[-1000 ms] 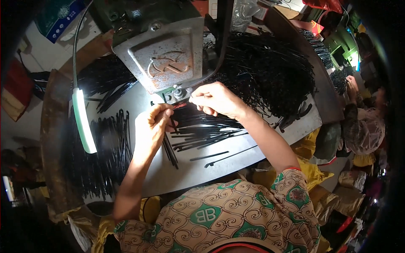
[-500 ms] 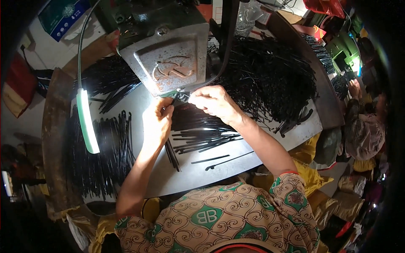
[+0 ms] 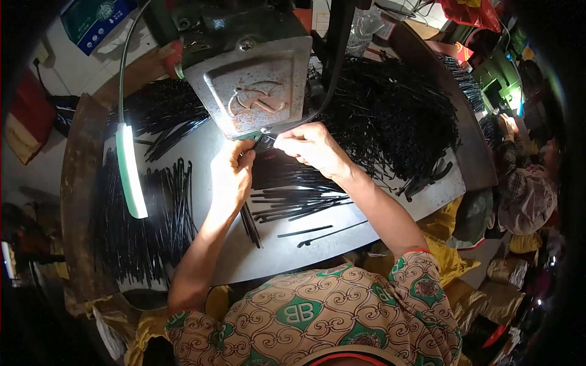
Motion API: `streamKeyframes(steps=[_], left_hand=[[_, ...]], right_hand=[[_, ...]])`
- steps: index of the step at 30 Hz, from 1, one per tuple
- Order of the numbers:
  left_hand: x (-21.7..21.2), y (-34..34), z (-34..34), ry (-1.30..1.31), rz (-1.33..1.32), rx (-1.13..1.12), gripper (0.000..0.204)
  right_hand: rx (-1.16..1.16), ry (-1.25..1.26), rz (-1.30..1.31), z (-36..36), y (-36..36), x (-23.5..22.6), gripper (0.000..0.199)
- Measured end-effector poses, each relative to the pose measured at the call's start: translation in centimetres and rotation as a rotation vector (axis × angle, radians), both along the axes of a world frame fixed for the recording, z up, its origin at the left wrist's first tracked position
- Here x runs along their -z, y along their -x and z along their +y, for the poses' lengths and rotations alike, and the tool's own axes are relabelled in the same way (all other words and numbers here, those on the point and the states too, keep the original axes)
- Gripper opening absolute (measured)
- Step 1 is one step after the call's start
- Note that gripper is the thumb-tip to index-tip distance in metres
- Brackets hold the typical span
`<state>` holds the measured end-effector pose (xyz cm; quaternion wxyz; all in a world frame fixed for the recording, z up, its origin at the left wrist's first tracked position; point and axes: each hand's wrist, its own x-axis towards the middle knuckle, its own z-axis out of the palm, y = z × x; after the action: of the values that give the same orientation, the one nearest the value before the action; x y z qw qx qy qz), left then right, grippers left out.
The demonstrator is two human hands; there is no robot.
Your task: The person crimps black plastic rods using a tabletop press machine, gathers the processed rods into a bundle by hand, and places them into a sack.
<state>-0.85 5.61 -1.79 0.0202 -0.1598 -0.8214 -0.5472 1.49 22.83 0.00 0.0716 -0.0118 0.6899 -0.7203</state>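
Under the front of a grey-and-green machine (image 3: 259, 79), my two hands work close together. My left hand (image 3: 232, 174) is closed, pinching a thin black rod (image 3: 259, 141) whose upper end reaches the small metal working point beneath the machine. From the other side, my right hand (image 3: 314, 150) pinches at that same spot with bent fingers. Between its fingertips the thing is too small and overlit to name. Below my hands, a bundle of similar black rods (image 3: 299, 200) lies on the metal tabletop (image 3: 244, 265).
A large tangled heap of black rods (image 3: 390, 116) covers the right side. More rods (image 3: 143, 226) lie at left under a bright lamp (image 3: 131, 171) on a bendable neck. Two loose rods (image 3: 332, 233) lie near the front edge. Another person (image 3: 522, 189) works far right.
The view has shifted slightly, so the machine and lamp sit a little farther right. Both hands keep their closed grips at the machine's working point.
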Motion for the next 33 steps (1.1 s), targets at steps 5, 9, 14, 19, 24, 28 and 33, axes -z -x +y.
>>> streamKeyframes(steps=[5, 9, 14, 19, 24, 28, 33], left_hand=[[0.3, 0.2, -0.3, 0.001, 0.093, 0.019, 0.013], [-0.2, 0.2, 0.0, 0.024, 0.14, 0.028, 0.012], [-1.1, -0.5, 0.3, 0.309, 0.364, 0.009, 0.014], [-0.1, -1.3, 0.6, 0.328, 0.345, 0.045, 0.017], [-0.1, -3.9, 1.3, 0.187, 0.111, 0.213, 0.018], [-1.0, -2.6, -1.7, 0.576, 0.354, -0.025, 0.013], [-0.7, -0.4, -3.9, 0.843, -0.035, -0.108, 0.023]], right_hand=[[0.033, -0.051, 0.019, -0.4, 0.0, -0.2, 0.013], [0.015, -0.04, 0.03, -0.2, 0.0, 0.0, 0.013], [0.01, 0.003, -0.015, -0.2, -0.1, 0.1, 0.012], [-0.024, -0.026, -0.021, -0.1, 0.1, 0.3, 0.013], [-0.067, -0.104, -0.008, -0.4, 0.4, 0.3, 0.015], [-0.12, -0.006, -0.063, 0.2, 0.0, 0.0, 0.014], [-0.127, -0.019, -0.148, 0.8, -0.5, -0.7, 0.014]])
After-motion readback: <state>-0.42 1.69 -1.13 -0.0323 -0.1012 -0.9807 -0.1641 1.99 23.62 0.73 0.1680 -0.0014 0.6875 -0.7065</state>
